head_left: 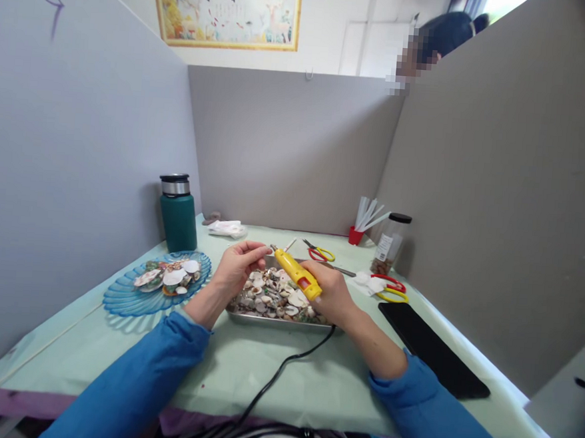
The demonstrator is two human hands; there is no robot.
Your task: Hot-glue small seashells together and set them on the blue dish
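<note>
My right hand point(334, 295) is wrapped round a yellow hot glue gun point(296, 271), whose nozzle points up and to the left. Close to the nozzle tip, my left hand point(239, 265) has thumb and fingers pinched together; whatever is between them is too small to make out. Both hands are above a metal tray point(275, 322) filled with small seashells point(272, 294). From the gun a black cord point(282, 368) runs down over the table's front edge. To the left, a blue scalloped glass plate point(121, 298) bears a cluster of shells point(173, 277).
A green bottle point(178, 221) stands behind the plate. At the right are a red cup point(355, 236) of glue sticks, a clear jar point(389, 246), scissors point(392, 289) and a black slab point(431, 349). More scissors point(320, 252) lie behind the tray. Grey partitions point(292, 152) enclose the table.
</note>
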